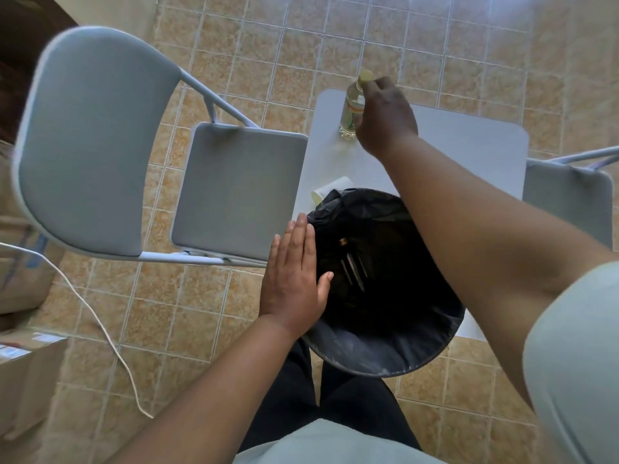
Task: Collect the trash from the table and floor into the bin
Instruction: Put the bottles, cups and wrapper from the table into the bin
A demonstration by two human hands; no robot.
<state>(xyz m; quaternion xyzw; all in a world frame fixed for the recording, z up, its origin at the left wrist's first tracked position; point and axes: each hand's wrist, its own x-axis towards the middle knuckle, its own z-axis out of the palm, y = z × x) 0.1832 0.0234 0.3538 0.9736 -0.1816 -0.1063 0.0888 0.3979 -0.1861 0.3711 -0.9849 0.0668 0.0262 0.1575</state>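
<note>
One flat left hand [294, 279] beside bin [385, 360] rim (floor clear).

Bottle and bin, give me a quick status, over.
Right hand grip closing at bottle neck, bottle upright on table. Left hand open, flat at bin rim. Cup lies behind bin. Path clear.

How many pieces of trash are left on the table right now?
2. A clear bottle stands at the far side, the right hand at its cap; a paper cup lies on its side behind the bin, which may hide more.
</note>
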